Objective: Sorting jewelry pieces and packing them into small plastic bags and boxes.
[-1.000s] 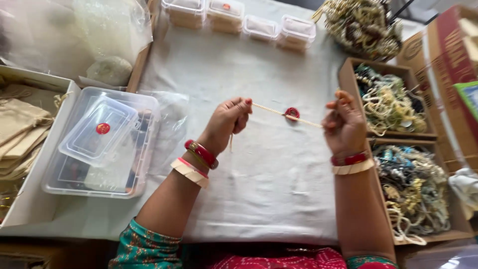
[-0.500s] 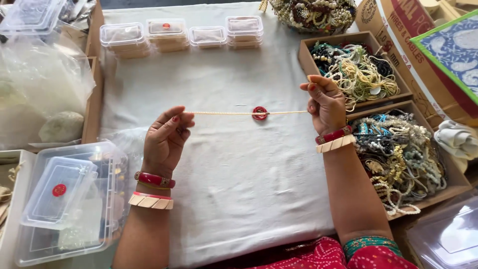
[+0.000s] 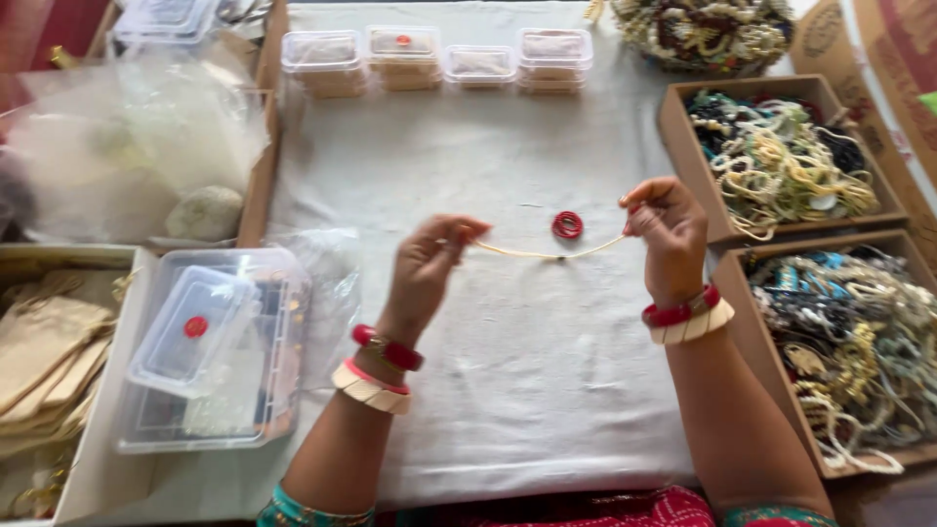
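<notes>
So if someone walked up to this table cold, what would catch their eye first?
Probably the two hands raised mid-table: the left hand and right hand pinch the ends of a thin cream-coloured thread, with a small red ring-shaped ornament at its middle. Next, the brown cardboard trays along the right edge, heaped with tangled multicoloured beaded strings, stand out against the plain white cloth.

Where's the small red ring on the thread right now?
In the head view the small red ring sits mid-cloth, just above the sagging cream thread stretched between the left hand and right hand, nearer the right.
</notes>
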